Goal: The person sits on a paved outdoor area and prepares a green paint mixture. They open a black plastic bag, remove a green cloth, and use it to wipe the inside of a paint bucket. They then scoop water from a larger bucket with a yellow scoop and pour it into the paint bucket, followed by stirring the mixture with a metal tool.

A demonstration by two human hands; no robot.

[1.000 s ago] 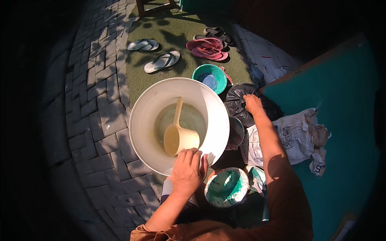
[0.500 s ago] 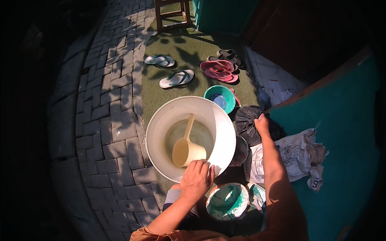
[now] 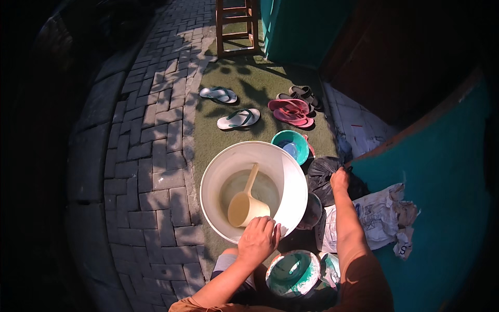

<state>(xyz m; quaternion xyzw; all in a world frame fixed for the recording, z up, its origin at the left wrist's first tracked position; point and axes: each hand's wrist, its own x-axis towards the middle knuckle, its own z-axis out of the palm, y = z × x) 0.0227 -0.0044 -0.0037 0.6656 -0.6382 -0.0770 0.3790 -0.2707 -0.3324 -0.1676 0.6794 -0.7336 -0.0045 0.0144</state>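
Black bag (image 3: 322,179), right of centre: soft, probably slippery; best held by gathered neck, right hand (image 3: 340,180), fingers pinching there. White bucket (image 3: 214,190), centre: stiff, likely heavy; left hand (image 3: 258,242), fingers gripping lower rim.

Head fisheye, looking down, rim unclear

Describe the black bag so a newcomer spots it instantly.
Find the big white bucket. Just right of it, beyond the pale torn sack, is a bulging bag with the person's right hand at its gathered top. Its bunched black plastic sets it apart from that sack.
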